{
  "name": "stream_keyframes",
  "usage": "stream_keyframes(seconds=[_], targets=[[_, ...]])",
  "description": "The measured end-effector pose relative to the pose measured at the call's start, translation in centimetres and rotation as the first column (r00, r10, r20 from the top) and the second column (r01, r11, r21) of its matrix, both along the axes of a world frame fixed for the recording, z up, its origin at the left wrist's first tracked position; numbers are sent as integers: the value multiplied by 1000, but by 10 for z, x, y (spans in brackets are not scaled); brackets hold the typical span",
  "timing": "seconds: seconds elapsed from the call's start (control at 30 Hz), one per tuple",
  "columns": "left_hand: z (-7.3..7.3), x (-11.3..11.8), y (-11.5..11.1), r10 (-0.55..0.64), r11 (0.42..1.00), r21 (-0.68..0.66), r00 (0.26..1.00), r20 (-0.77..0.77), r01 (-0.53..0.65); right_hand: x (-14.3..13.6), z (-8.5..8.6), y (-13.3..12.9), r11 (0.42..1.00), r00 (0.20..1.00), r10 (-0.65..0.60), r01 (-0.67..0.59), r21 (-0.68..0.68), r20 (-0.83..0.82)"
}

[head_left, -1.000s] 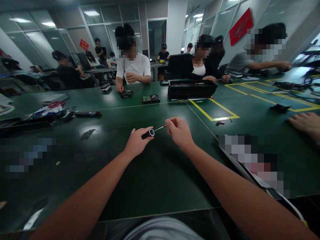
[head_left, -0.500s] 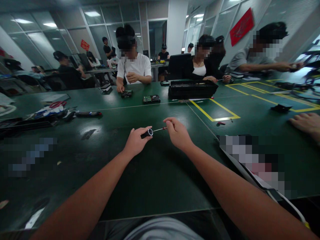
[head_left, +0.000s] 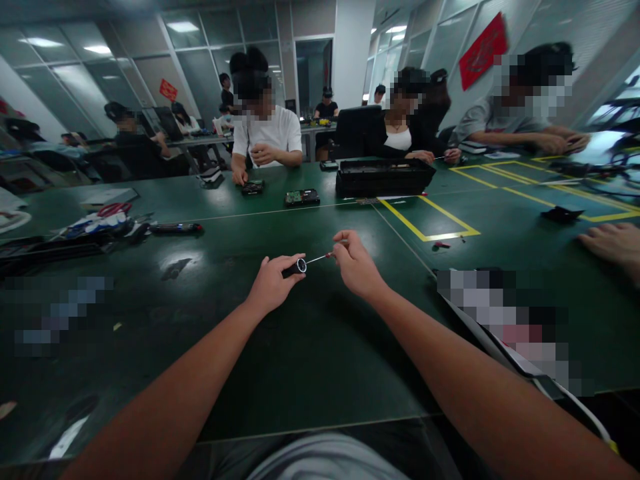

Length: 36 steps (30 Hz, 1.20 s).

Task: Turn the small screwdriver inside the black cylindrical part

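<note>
My left hand [head_left: 274,283] is closed around a short black cylinder [head_left: 289,270] whose pale ring-shaped end [head_left: 301,265] faces right. In my right hand [head_left: 357,267], thumb and fingers pinch the small red handle of a thin screwdriver [head_left: 316,259]. Its bright shaft runs left, with the tip at the ringed end of the cylinder; whether it touches inside cannot be made out. Both hands are held over the green table [head_left: 310,360]. What kind of thing the cylinder is does not show.
A long black casing [head_left: 385,179] and a green circuit part [head_left: 301,197] lie beyond my hands. Tools are heaped at left near a dark pen-like driver [head_left: 176,229]. A blurred-out flat object lies right of my forearm. Another person's hand [head_left: 613,243] rests at far right; coworkers sit opposite.
My right hand has shifted very slightly right and up with the screwdriver. My left hand and the cylinder stay nearly in place.
</note>
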<state>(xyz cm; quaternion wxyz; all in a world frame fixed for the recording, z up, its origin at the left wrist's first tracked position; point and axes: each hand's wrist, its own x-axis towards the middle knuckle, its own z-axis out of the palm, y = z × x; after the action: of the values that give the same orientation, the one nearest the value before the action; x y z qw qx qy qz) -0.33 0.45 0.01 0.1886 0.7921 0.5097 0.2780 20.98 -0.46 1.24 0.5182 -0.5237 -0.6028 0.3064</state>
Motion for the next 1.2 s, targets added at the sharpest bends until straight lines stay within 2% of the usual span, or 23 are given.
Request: stream_keyframes(seconds=[0.07, 0.13, 0.2, 0.23, 0.27, 0.33, 0.47, 0.83, 1.2], targets=[[0, 0, 0, 8, 1000, 6, 1000, 10, -8, -2, 0, 0, 1000, 996, 16, -14, 21, -89], [1, 1, -1, 1, 1000, 18, 1000, 16, -1, -3, 0, 2, 999, 969, 29, -33, -12, -244], [2, 2, -2, -26, 998, 54, 1000, 14, 25, -2, -1, 6, 991, 888, -6, -57, -123, -460], [2, 3, -2, -41, 996, 79, 999, 7, 40, -2, -3, 8, 979, 823, -59, -63, -194, -565], [2, 4, -3, -51, 994, 102, 999, -3, 51, -1, -4, 10, 965, 764, -115, -66, -255, -635], [2, 5, -3, -51, 992, 115, 998, -21, 53, 0, -7, 14, 961, 715, -197, 6, -276, -671], [0, 7, -3, -40, 998, 49, 999, -34, 42, 0, -11, 15, 982, 775, -181, 109, -153, -606], [-2, 7, -4, -50, 998, 39, 999, -12, 51, -2, -13, 10, 992, 915, -116, 125, -1, -388], [-1, 8, -5, -60, 996, 67, 998, -36, 62, -3, -5, 1, 981, 985, -127, 142, 131, -116]])
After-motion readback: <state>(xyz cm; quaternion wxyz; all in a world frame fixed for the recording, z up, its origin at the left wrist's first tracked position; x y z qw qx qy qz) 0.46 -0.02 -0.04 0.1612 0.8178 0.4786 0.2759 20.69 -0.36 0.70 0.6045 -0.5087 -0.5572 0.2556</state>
